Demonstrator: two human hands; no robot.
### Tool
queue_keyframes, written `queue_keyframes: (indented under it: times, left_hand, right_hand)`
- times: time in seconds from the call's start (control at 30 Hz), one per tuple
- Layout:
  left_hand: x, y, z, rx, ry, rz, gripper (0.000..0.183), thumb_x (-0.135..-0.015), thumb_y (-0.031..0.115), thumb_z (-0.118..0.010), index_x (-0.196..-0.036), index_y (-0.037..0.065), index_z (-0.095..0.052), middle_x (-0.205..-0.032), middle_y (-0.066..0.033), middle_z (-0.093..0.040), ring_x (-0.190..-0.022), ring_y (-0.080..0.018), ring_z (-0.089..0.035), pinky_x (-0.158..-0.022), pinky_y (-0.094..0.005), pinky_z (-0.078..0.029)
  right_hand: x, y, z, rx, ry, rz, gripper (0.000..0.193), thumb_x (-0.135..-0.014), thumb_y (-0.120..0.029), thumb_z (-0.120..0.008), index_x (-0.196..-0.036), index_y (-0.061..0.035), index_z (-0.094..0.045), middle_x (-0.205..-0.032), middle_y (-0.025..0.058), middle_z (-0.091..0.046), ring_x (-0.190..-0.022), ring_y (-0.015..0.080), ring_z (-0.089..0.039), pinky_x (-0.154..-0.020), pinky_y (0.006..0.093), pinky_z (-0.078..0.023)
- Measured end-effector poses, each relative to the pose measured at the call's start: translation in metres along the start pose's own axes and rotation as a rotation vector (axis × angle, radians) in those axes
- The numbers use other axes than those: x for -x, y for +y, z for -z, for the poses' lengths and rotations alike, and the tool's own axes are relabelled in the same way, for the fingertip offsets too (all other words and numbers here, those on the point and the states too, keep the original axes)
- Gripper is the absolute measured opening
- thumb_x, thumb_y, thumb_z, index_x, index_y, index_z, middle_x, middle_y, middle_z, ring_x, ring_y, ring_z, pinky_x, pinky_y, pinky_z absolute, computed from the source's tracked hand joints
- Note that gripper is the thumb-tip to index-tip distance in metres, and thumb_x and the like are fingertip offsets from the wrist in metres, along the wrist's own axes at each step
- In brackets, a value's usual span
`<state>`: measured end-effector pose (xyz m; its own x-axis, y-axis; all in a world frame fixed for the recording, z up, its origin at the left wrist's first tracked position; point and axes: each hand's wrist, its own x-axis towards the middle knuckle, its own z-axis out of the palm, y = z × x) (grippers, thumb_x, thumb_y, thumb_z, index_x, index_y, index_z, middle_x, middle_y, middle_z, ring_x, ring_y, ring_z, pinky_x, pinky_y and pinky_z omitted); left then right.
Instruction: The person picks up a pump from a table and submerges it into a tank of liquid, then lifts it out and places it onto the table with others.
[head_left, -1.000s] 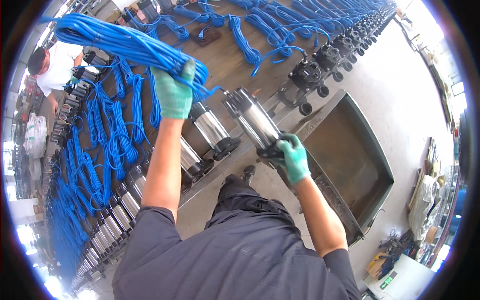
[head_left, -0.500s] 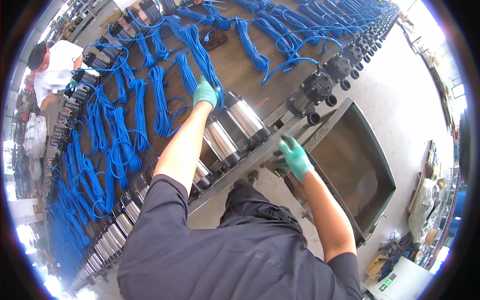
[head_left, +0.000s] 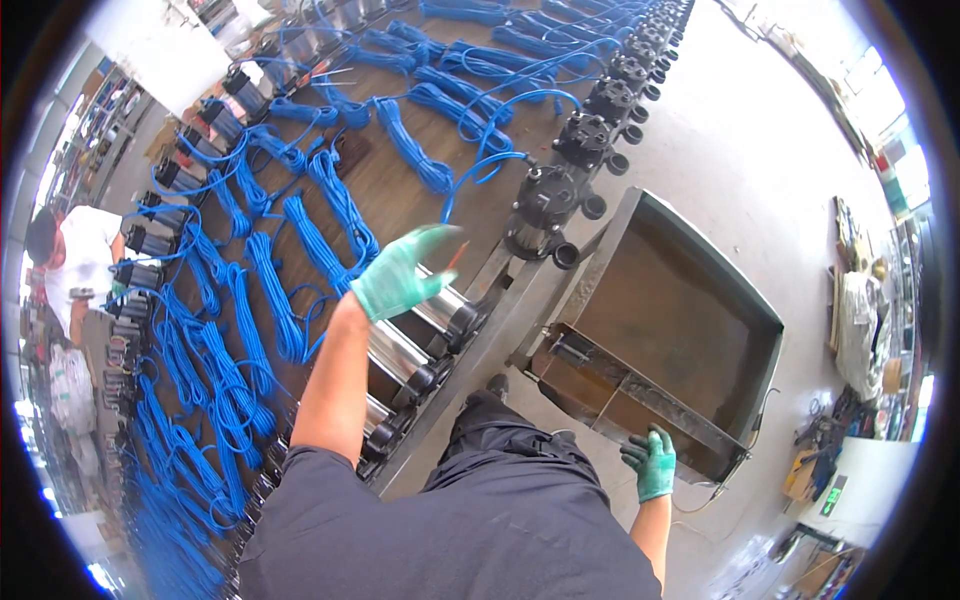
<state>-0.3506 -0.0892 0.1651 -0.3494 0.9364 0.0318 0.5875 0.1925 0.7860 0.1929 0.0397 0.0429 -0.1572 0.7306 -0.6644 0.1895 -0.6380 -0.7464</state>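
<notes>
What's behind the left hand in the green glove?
Shiny metal cylinders show below the left hand, and blue cable bundles above it, on the brown tabletop. Whatever is right behind the hand is covered, so I can't tell.

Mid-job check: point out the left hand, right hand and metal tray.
Left hand (head_left: 393, 281): head view, middle of glove.
Right hand (head_left: 655, 467): head view, middle of glove.
Metal tray (head_left: 672, 318): head view, bare bottom.

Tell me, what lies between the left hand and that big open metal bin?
Between the left hand and bin, the head view shows a shiny black-ended cylinder, the table's metal edge and a strip of floor.
</notes>
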Motion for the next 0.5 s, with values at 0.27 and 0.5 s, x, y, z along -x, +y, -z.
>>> queue_keyframes:
  times: [0.27, 0.5]
  left_hand:
    - [-0.182, -0.033, -0.116, 0.735, 0.469, -0.033, 0.053, -0.106, 0.048, -0.052, -0.125, -0.001, -0.063, -0.113, -0.0108, -0.07, -0.096, -0.0169, -0.065, -0.088, -0.0307, -0.052]
    - [-0.142, 0.036, -0.139, 0.873, 0.463, -0.022, 0.059, -0.106, 0.055, -0.049, -0.068, 0.01, -0.059, -0.059, 0.0036, -0.05, -0.057, -0.0072, -0.042, -0.057, -0.0284, -0.035]
  right_hand:
    - [0.015, 0.028, 0.012, -0.037, 0.079, -0.018, 0.039, -0.106, -0.022, -0.05, -0.142, -0.0061, -0.048, -0.104, 0.0202, -0.068, -0.075, 0.0281, -0.072, -0.064, 0.0375, -0.062]
    - [0.024, 0.052, 0.024, -0.121, 0.114, -0.029, 0.038, -0.106, -0.02, -0.049, -0.141, -0.0049, -0.047, -0.103, 0.0204, -0.068, -0.075, 0.0294, -0.072, -0.065, 0.0387, -0.062]
